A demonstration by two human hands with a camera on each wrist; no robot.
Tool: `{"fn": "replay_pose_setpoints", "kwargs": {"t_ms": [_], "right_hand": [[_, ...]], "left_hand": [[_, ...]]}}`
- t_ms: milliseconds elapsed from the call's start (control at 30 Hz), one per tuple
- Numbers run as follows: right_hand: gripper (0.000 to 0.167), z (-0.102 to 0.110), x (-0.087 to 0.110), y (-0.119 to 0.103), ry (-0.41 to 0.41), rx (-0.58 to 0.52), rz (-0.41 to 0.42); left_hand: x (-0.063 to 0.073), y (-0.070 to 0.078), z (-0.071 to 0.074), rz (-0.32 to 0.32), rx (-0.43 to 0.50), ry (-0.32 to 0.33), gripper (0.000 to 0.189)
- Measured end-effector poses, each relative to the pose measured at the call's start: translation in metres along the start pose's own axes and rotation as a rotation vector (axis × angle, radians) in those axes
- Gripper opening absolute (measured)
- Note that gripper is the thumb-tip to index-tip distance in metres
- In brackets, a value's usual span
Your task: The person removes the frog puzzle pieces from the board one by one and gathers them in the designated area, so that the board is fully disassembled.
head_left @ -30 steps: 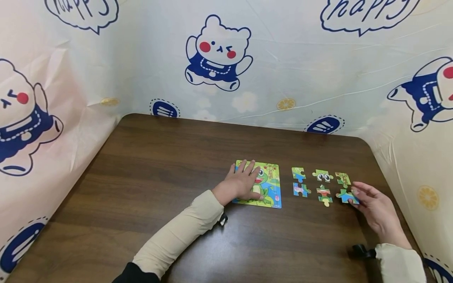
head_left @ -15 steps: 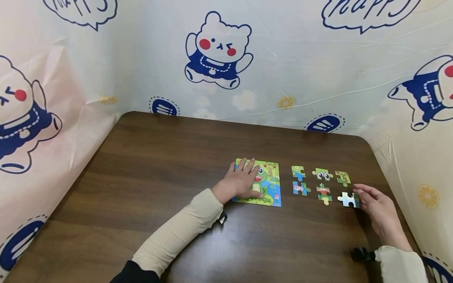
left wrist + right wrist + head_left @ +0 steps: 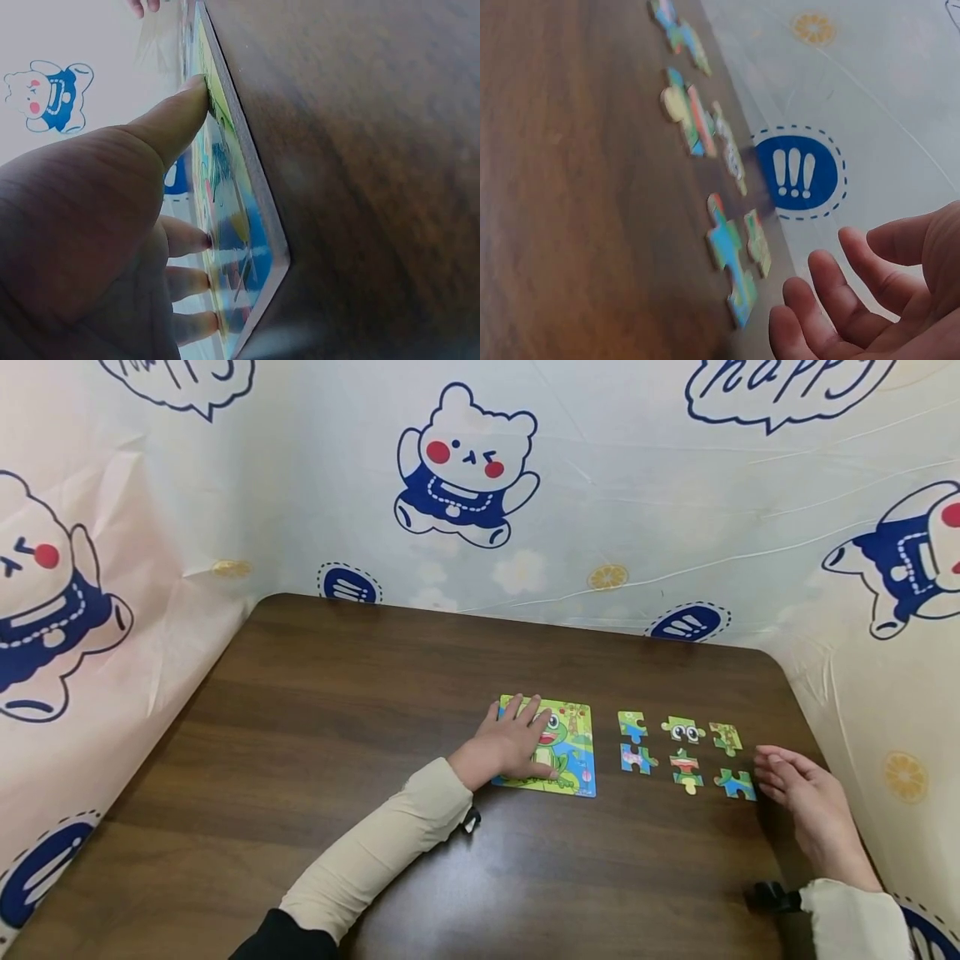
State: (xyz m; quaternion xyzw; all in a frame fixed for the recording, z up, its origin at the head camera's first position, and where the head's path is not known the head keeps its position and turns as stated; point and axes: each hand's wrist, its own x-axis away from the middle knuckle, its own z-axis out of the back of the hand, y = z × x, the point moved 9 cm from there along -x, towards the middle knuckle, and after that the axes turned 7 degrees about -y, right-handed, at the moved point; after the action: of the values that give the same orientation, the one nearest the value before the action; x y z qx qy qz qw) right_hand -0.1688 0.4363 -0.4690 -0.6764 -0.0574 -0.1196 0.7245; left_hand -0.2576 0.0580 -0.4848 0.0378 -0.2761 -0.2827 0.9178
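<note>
My left hand (image 3: 508, 748) rests with spread fingers on a square frog picture board (image 3: 576, 767). In the left wrist view the thumb (image 3: 176, 120) and fingertips touch the board's glossy face; part of the picture is covered by the hand. Just right of a blue-green jigsaw piece (image 3: 736, 784), my right hand (image 3: 813, 806) hovers with loosely bent fingers and holds nothing. Beside that piece are a red-mouthed piece (image 3: 686, 772) and a pink-blue piece (image 3: 637, 759). Behind them lie a green-blue piece (image 3: 632, 725), an eyes piece (image 3: 683, 730) and a green leafy piece (image 3: 726, 738).
The pieces lie apart in two rows on the brown wooden table (image 3: 337, 710), right of the board. A printed cloth (image 3: 300, 485) with cartoon bears hangs around the table's back and sides. Black wrist straps (image 3: 772, 897) are worn over the pale sleeves.
The right hand has let go of the blue-green jigsaw piece, which now lies flat in the front row, and has drawn slightly right. The left hand stays on the board.
</note>
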Motion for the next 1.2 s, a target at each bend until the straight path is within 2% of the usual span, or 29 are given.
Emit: {"fn": "replay_pose_setpoints", "kwargs": {"t_ms": [100, 200, 333, 400, 667, 867, 967, 1067, 1200], "right_hand": [[0.020, -0.006, -0.002, -0.006, -0.033, -0.069, 0.025], [0.019, -0.018, -0.005, -0.012, -0.103, -0.165, 0.044], [0.021, -0.046, -0.011, -0.022, -0.213, -0.281, 0.035], [0.020, -0.060, -0.014, -0.026, -0.233, -0.294, 0.015], [0.024, -0.124, -0.035, -0.037, -0.269, -0.219, -0.056], [0.043, -0.194, -0.056, -0.037, -0.340, -0.063, -0.057], [0.047, -0.226, -0.063, -0.038, -0.375, 0.010, -0.048], [0.046, -0.248, -0.065, -0.039, -0.390, 0.047, -0.046], [0.043, -0.267, -0.066, -0.041, -0.405, 0.066, -0.043]], "left_hand": [[0.002, -0.001, 0.001, -0.033, 0.026, 0.004, 0.099], [0.005, -0.002, 0.002, -0.075, 0.035, 0.006, 0.099], [0.013, -0.010, 0.003, -0.097, 0.032, 0.008, 0.102], [0.017, -0.016, 0.004, -0.089, 0.029, 0.004, 0.104], [0.031, -0.035, 0.002, -0.055, 0.027, -0.029, 0.116], [0.035, -0.042, -0.003, -0.043, 0.039, -0.043, 0.119], [0.038, -0.043, -0.003, -0.045, 0.037, -0.041, 0.119], [0.040, -0.046, -0.003, -0.039, 0.031, -0.037, 0.119], [0.042, -0.049, -0.004, -0.021, 0.029, -0.043, 0.119]]}}
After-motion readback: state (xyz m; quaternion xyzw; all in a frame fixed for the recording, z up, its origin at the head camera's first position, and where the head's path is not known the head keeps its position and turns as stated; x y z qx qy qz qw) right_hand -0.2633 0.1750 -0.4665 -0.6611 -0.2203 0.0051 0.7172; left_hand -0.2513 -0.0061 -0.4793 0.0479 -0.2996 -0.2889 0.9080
